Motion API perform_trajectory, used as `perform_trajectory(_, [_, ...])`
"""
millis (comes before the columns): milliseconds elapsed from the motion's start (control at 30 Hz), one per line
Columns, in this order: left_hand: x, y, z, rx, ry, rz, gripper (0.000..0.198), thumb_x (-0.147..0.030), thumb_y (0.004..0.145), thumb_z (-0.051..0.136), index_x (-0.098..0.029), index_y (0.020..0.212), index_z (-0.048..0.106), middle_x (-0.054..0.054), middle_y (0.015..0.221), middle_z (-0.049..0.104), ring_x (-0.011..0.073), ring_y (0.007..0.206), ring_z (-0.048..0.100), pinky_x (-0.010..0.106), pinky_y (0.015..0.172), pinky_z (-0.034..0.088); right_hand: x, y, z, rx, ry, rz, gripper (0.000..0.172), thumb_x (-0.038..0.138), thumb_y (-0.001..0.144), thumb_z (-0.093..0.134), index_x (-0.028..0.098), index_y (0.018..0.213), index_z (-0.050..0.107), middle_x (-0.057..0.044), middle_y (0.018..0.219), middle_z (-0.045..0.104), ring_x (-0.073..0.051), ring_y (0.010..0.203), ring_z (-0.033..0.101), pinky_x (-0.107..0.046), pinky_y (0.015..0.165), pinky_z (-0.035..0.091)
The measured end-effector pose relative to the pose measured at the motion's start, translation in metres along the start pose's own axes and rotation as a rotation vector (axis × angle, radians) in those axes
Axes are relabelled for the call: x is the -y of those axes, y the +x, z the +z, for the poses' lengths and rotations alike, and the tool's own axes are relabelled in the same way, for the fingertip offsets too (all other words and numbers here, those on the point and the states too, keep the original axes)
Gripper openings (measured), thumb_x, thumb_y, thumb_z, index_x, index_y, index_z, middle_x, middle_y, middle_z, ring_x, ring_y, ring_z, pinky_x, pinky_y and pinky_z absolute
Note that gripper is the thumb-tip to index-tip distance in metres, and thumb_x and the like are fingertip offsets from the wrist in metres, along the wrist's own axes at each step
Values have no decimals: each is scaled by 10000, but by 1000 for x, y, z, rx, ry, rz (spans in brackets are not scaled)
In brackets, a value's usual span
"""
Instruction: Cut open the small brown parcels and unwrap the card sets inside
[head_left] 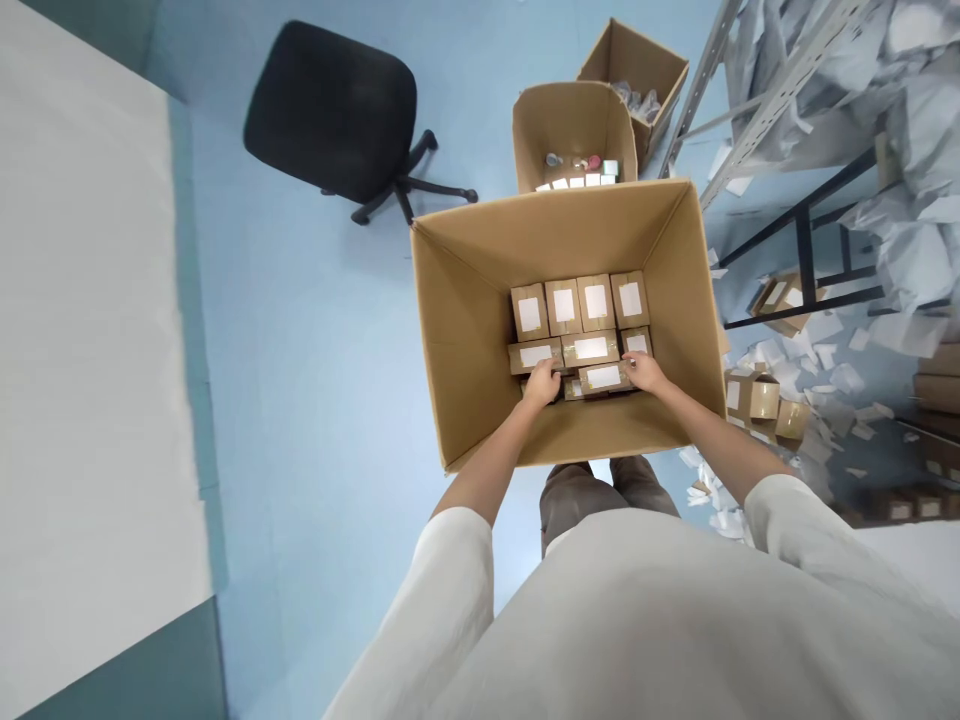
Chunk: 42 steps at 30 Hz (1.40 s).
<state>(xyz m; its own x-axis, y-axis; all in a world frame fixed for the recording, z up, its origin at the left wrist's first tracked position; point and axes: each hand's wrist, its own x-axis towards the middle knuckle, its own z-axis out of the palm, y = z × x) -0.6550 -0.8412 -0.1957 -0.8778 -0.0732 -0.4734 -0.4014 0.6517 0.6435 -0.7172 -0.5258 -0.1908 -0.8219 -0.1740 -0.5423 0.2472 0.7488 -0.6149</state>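
Observation:
Both my arms reach down into a large open cardboard carton (491, 245). Small taped cardboard boxes with white labels sit inside it in rows. My right hand (645, 373) has its fingers closed on the right end of a small cardboard box (604, 378) in the near row. This box lies slightly tilted over others. My left hand (541, 384) is by the lower right corner of another small box (534, 356), fingers curled together. What they grip, if anything, is hidden. A gap shows between the left fingertips and the box at my right hand.
Beyond the carton stand two more open cartons, one holding small items (592, 163), the other clear plastic (637, 103). A black swivel chair (334, 110) is at upper left. A white-covered table (90, 360) runs along the left. Metal shelving (795, 80) and paper scraps (825, 350) are right.

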Motion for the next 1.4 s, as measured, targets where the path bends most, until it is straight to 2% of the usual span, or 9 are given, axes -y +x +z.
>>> perform_trajectory(100, [20,18,25,72,8,-35,397,-144,921,633,-187,1300,743,174,1384,719,343,1335,666,477,1231,490,-15,15,17,57,-109,35,387,182,848,710,186,1221,813,-151,1302,762,-313,1064,749,-435,1084,568])
perform_trajectory(233, [51,41,56,199,58,-123,441,-166,945,621,-169,1376,716,181,1462,693,336,1402,634,450,1246,462,-33,36,39,156,-274,150,449,216,906,677,169,1342,770,-167,1408,718,-315,1192,729,-389,1117,540])
perform_trajectory(333, [75,59,77,239,68,-188,452,-184,948,640,-178,1394,710,174,1476,698,338,1413,633,445,1242,461,-47,54,54,203,-353,215,475,228,938,642,164,1397,746,-174,1465,696,-319,1258,709,-380,1132,528])
perform_trajectory(533, [113,94,121,192,-58,-240,462,-202,888,752,-193,1350,737,179,1420,744,374,1367,677,489,1223,484,-83,94,85,228,-367,282,489,240,923,636,142,1387,752,-194,1475,698,-331,1302,696,-383,1125,522])
perform_trajectory(767, [136,124,162,124,-258,-336,555,-160,821,814,-179,1365,707,185,1392,749,393,1332,694,521,1204,505,-108,132,122,179,-264,257,399,219,873,667,173,1255,776,-139,1329,763,-306,1221,707,-412,1093,551])
perform_trajectory(933, [143,134,177,44,-416,-378,494,-234,801,894,-187,1265,731,182,1351,760,397,1363,671,544,1217,487,-117,144,141,120,-148,273,341,287,859,723,180,1177,780,-138,1319,742,-301,1195,700,-437,1105,545])
perform_trajectory(1133, [139,131,182,44,-469,-380,392,-209,841,833,-193,1214,714,168,1341,744,351,1319,678,550,1196,500,-128,151,151,30,21,297,347,335,791,759,201,1109,793,-108,1267,766,-304,1210,695,-467,1143,527])
perform_trajectory(1267, [129,125,179,6,-472,-395,340,-175,835,821,-198,1149,693,138,1297,718,319,1270,669,520,1184,491,-131,149,146,-17,111,366,278,405,780,730,211,971,789,-91,1142,797,-298,1112,721,-456,1077,565])
perform_trajectory(1400, [107,115,165,-4,-418,-398,404,-165,810,833,-223,1161,642,129,1364,657,296,1300,627,446,1210,460,-120,137,126,-51,101,374,241,404,748,719,213,886,769,-93,1093,796,-292,1066,723,-448,1053,575])
